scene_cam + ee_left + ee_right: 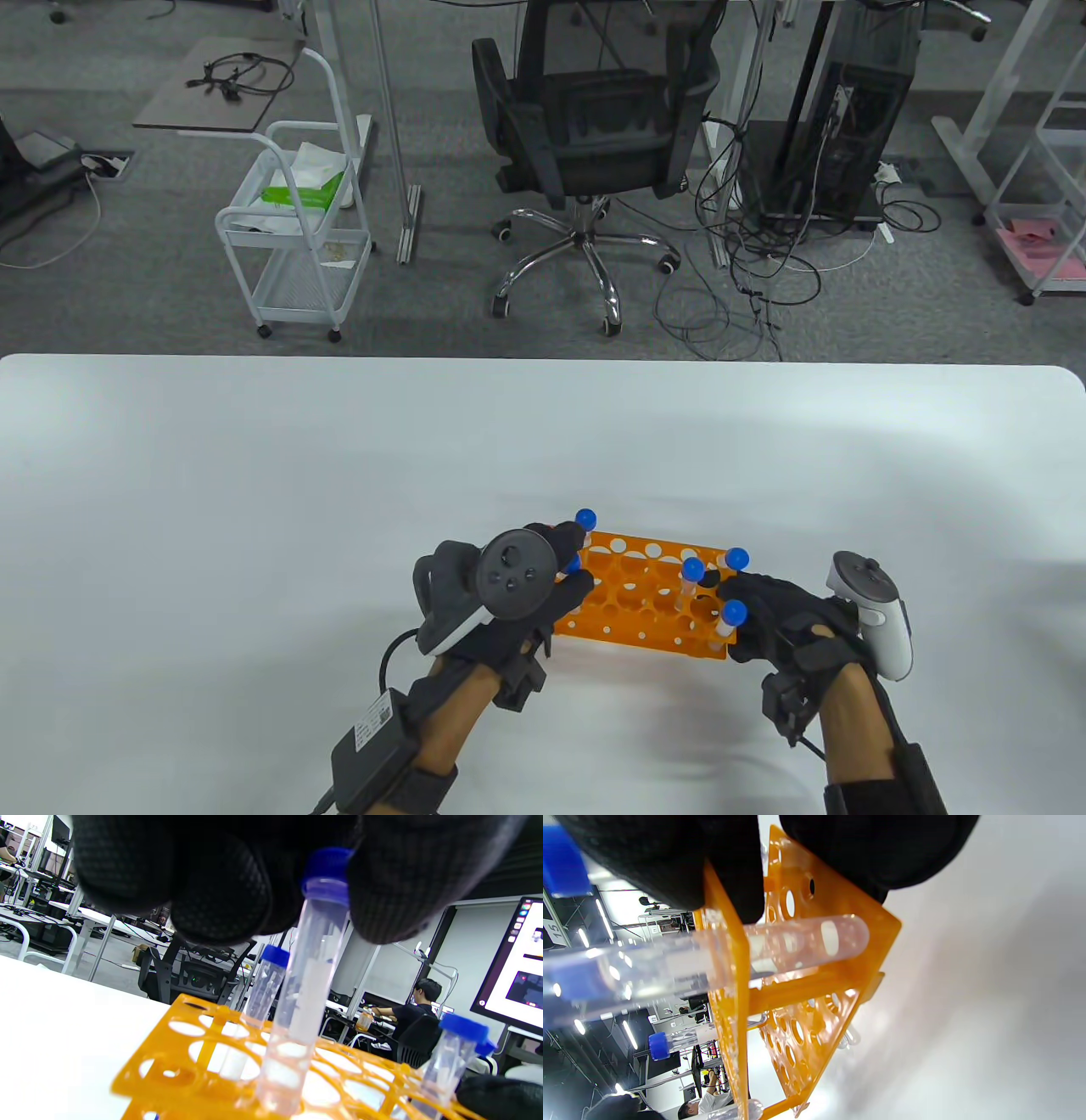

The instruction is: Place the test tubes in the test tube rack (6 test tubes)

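The orange test tube rack point(632, 594) stands on the white table near its front edge. My left hand point(573, 567) pinches the blue cap of a clear test tube point(307, 993) whose lower end sits in a hole at the rack's left end. Another capped tube point(585, 518) stands just behind it. Three capped tubes point(693, 573) stand at the rack's right end. My right hand point(725, 604) grips that right end; in the right wrist view its fingers point(729, 866) clamp the rack's edge point(729, 993) beside a seated tube point(797, 942).
The white table point(254, 509) stretches wide to the left, right and behind the rack. Beyond its far edge are an office chair point(594, 136), a white cart point(293, 238) and loose cables on the floor.
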A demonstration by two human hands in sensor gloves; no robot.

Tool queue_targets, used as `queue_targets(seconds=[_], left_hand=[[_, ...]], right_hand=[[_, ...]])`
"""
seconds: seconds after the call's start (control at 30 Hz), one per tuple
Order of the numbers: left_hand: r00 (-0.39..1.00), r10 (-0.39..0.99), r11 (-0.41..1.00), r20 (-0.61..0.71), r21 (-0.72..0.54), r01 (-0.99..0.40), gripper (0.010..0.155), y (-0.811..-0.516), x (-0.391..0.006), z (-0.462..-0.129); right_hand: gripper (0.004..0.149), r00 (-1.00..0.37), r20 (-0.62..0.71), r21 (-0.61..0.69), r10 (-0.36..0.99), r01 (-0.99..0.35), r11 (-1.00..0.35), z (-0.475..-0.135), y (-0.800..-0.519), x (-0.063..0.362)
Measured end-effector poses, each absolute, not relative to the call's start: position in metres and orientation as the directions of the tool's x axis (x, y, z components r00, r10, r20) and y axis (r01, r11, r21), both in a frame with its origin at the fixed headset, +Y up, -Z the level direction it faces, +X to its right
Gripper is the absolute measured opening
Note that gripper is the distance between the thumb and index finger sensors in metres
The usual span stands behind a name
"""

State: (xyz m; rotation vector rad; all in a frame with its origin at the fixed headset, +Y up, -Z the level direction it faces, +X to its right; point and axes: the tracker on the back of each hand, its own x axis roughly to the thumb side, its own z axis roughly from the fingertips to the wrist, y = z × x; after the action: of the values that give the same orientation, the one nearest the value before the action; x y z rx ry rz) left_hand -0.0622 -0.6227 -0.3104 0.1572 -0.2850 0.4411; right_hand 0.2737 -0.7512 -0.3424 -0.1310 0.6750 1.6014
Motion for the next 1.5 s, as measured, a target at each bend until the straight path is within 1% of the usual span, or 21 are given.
queue_targets(seconds=[0.2, 0.4, 0.93, 1.03, 1.17, 1.33, 1.5], left_hand=[[0.881, 0.355, 0.919, 0.312, 0.054, -0.390, 0.055, -0.635, -0.053, -0.314], [0.888, 0.339, 0.927, 0.312, 0.048, -0.371, 0.055, -0.636, -0.051, -0.314], [0.883, 0.327, 0.935, 0.338, 0.019, -0.354, 0.055, -0.637, -0.049, -0.311], [0.870, 0.367, 0.920, 0.330, 0.010, -0.392, 0.058, -0.636, -0.055, -0.313], [0.842, 0.460, 0.875, 0.283, 0.018, -0.484, 0.061, -0.633, -0.072, -0.317], [0.822, 0.536, 0.822, 0.194, 0.103, -0.560, 0.060, -0.633, -0.099, -0.323], [0.801, 0.597, 0.790, 0.051, 0.136, -0.597, 0.056, -0.655, -0.128, -0.337]], right_hand=[[0.046, -0.159, -0.462, 0.341, 0.872, -0.940, 0.009, -0.342, -0.751, 0.274], [0.046, -0.155, -0.462, 0.339, 0.873, -0.941, 0.013, -0.342, -0.750, 0.275], [0.046, -0.155, -0.460, 0.334, 0.874, -0.943, 0.008, -0.342, -0.750, 0.276], [0.046, -0.153, -0.461, 0.330, 0.874, -0.944, 0.009, -0.342, -0.750, 0.277], [0.046, -0.144, -0.462, 0.324, 0.875, -0.946, 0.016, -0.342, -0.750, 0.278], [0.046, -0.136, -0.462, 0.315, 0.877, -0.949, 0.019, -0.342, -0.749, 0.279], [0.046, -0.110, -0.460, 0.290, 0.881, -0.957, 0.032, -0.341, -0.748, 0.284]])
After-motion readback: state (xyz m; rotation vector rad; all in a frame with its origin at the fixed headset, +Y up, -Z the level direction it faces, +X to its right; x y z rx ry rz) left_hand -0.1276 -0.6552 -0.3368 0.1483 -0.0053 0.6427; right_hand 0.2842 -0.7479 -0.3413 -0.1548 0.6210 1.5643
